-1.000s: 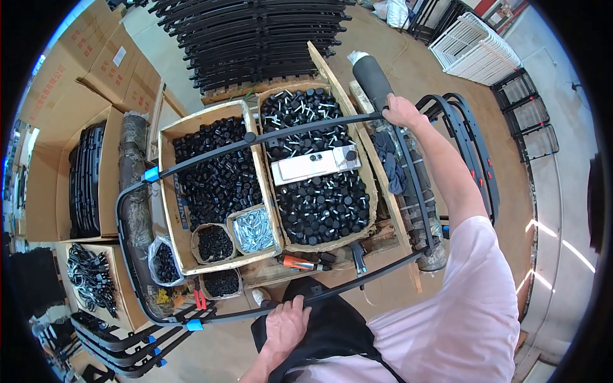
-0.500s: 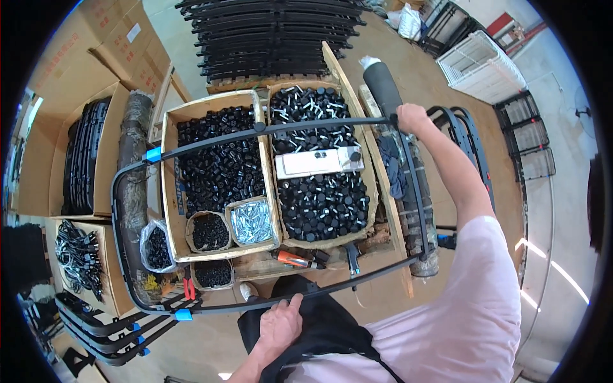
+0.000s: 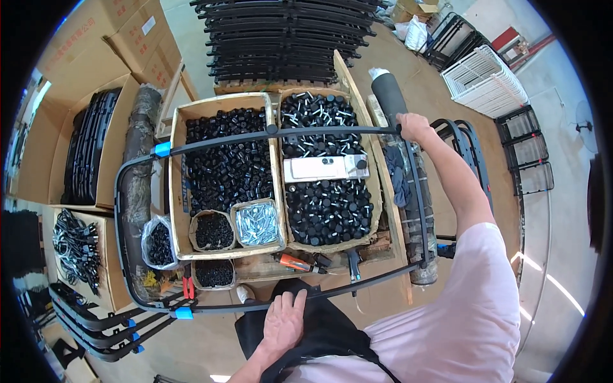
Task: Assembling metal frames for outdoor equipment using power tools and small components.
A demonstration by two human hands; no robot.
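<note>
- Your black frame (image 3: 332, 131) stretched across the whole workplace in front of you, its long axis running from left to right; the right part of the near rail slanted farther from your body than the left.
- Its end with the rounded corners pointed to your left, while the straight short bar closed it on your right.
- The far rail passed above the left carton (image 3: 276, 172) of black caps and the right carton (image 3: 378, 217) of black-headed studs; the near rail ran just in front of your apron (image 3: 322, 332).
- Your right hand (image 3: 416, 127) was clenched on the far right corner, so the frame sat within its curled fingers, with the far rail leading away to the left and the short bar coming back toward you.
- Your left hand (image 3: 284, 322) lay over the near rail, right of that rail's blue clip (image 3: 184, 313); the rail crossed beneath the fingers, and the tips reached just beyond it. Their undersides were hidden, so I could not tell whether they had closed around it.
- A second blue piece (image 3: 163, 149) sat on the far rail, near the left rounded corner.
- Inside the frame's outline, well apart from your fingers, lay a white strip (image 3: 325, 168) across the studs.
- An orange tool (image 3: 294, 262) lay between the cartons and the near rail.
</note>
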